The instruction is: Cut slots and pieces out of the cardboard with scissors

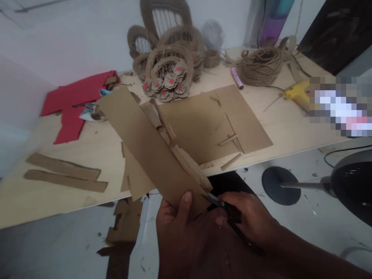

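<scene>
A long strip of brown cardboard [145, 143] slants from the table toward me, its near end in my left hand [174, 221]. My left thumb presses on its face, with the fingers underneath. In my right hand [247, 213] is a pair of scissors [229, 211] with black handles. The scissors' blades meet the right edge of the strip near its lower end, close to my left thumb. A torn, peeled cardboard piece [188, 162] lies along the strip's right side. Behind it, a flat cardboard sheet [192, 124] rests on the table with thin scraps on it.
Two cut cardboard strips [66, 174] and red sheets [78, 97] lie at the left. Woven round pieces with paper flowers [171, 77] stand against the wall. At the right are a cord coil [261, 68], a pink marker [236, 78], a yellow glue gun [298, 95] and a black stool [348, 186].
</scene>
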Action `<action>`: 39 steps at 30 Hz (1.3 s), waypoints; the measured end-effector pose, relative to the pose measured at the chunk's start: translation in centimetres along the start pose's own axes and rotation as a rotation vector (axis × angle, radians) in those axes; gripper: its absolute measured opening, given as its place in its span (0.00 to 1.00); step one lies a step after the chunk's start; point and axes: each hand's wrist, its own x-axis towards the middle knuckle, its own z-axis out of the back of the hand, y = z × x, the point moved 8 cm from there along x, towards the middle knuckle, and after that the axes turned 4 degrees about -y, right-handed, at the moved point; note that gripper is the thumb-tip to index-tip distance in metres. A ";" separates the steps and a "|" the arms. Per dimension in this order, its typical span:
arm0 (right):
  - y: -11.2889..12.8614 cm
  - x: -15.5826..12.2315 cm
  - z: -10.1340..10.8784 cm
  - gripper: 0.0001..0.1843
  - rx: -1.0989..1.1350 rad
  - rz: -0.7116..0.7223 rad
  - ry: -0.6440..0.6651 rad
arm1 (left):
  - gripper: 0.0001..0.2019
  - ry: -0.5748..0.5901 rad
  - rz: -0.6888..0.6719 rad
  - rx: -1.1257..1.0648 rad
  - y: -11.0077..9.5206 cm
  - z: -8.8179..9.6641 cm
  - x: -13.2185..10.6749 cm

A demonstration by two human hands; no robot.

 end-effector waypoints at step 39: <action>1.1 -0.6 0.1 0.17 0.041 0.078 -0.089 | 0.23 0.185 0.118 -0.340 2.5 -0.4 -1.2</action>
